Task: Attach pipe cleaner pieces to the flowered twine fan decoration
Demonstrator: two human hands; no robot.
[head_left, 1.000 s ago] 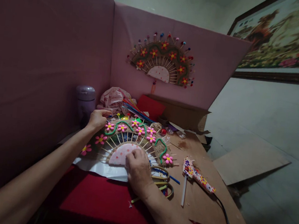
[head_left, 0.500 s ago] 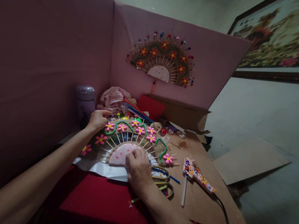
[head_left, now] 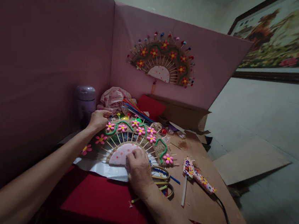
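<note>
A craft fan (head_left: 158, 149) of thin sticks and brown twine lies in front of me, decorated with pink flowers and wavy green strips. Its base is a pale half-circle with red dots (head_left: 121, 153). My right hand (head_left: 139, 171) is closed at the right side of this base, gripping the fan near its lower edge. At the fan's upper left rim, my left hand (head_left: 99, 120) is closed in a pinch; whatever its fingertips hold is too small to make out. Scissors (head_left: 168, 175) with looped handles lie just right of my right hand. Small coloured balls tip some sticks.
A flower-patterned glue gun (head_left: 198, 177) with a cord rests on cardboard (head_left: 208, 211) at the right. Behind the fan are a purple bottle (head_left: 86, 100), crumpled cloth (head_left: 113, 99) and coloured strips. A similar fan (head_left: 157, 73) hangs on the pink panel (head_left: 208, 61).
</note>
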